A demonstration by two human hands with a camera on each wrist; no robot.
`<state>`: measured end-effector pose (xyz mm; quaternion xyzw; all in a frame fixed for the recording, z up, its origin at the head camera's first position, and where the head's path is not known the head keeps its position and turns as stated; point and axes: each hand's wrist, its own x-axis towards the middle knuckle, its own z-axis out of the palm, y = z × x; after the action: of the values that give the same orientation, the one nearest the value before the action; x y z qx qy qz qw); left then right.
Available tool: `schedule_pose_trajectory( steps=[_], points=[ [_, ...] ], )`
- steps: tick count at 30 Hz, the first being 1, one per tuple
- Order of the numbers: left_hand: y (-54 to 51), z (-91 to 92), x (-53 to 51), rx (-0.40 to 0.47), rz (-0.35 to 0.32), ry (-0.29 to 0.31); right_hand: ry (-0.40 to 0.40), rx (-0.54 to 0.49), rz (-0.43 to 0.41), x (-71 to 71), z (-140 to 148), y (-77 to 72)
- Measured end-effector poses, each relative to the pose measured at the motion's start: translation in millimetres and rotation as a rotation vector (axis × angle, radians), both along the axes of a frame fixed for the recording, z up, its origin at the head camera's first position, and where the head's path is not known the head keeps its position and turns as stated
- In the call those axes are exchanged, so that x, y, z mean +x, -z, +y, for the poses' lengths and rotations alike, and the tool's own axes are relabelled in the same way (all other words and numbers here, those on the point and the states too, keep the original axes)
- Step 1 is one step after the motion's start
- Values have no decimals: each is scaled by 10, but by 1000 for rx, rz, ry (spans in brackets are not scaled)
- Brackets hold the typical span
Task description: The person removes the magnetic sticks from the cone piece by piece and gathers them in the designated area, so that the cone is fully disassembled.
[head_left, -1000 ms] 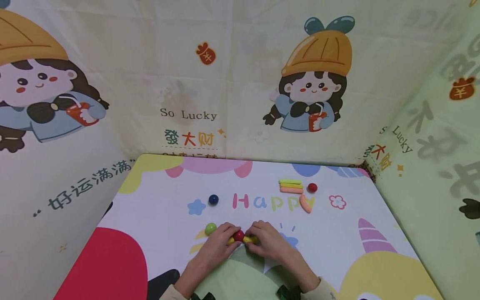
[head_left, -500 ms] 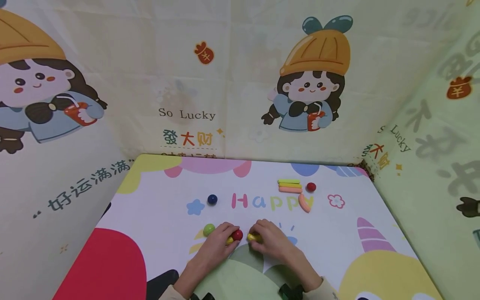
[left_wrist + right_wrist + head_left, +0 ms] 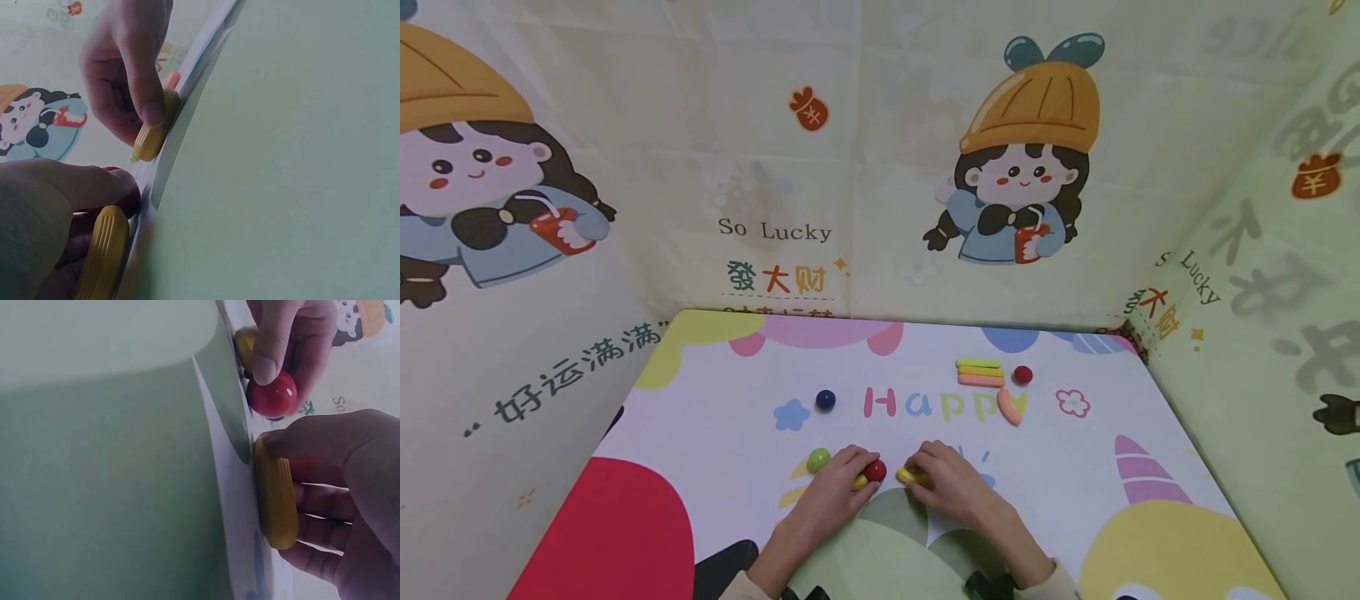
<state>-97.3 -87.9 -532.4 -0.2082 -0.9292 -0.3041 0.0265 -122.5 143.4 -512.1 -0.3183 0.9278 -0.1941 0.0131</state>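
Note:
My left hand (image 3: 835, 482) pinches a glossy red ball (image 3: 876, 471) between thumb and fingers, low over the table. A yellow ridged stick (image 3: 105, 250) lies beside that ball under the same hand; whether the two touch is partly hidden. To the right, my right hand (image 3: 951, 479) holds another yellow ridged stick (image 3: 278, 494) with the thumb on one end and fingers along its side. A gap separates this stick from the red ball. Just left of my left hand sits a green ball (image 3: 818, 460).
A dark blue ball (image 3: 825, 400) lies farther back. At the back right are several short coloured sticks (image 3: 980, 372) side by side, a second red ball (image 3: 1022, 375) and a curved pink stick (image 3: 1010, 407). Printed cloth walls (image 3: 880, 167) stand behind the table (image 3: 737, 450).
One second ago the right yellow stick met the red ball. My right hand has since moved right with the stick, opening a gap. The left hand stays nearly still.

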Motion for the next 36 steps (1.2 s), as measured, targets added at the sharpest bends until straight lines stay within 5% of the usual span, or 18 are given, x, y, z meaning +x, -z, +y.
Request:
schedule_pose_trajectory(
  steps=[14, 28, 36],
  points=[
    [-35, -7, -17, -2, -4, 5, 19, 37, 34, 50, 66, -23],
    [-10, -12, -21, -2, -27, 11, 268, -30, -6, -256, 194, 3],
    [5, -12, -13, 8, -26, 16, 308, -69, 0, -340, 270, 52]
  ],
)
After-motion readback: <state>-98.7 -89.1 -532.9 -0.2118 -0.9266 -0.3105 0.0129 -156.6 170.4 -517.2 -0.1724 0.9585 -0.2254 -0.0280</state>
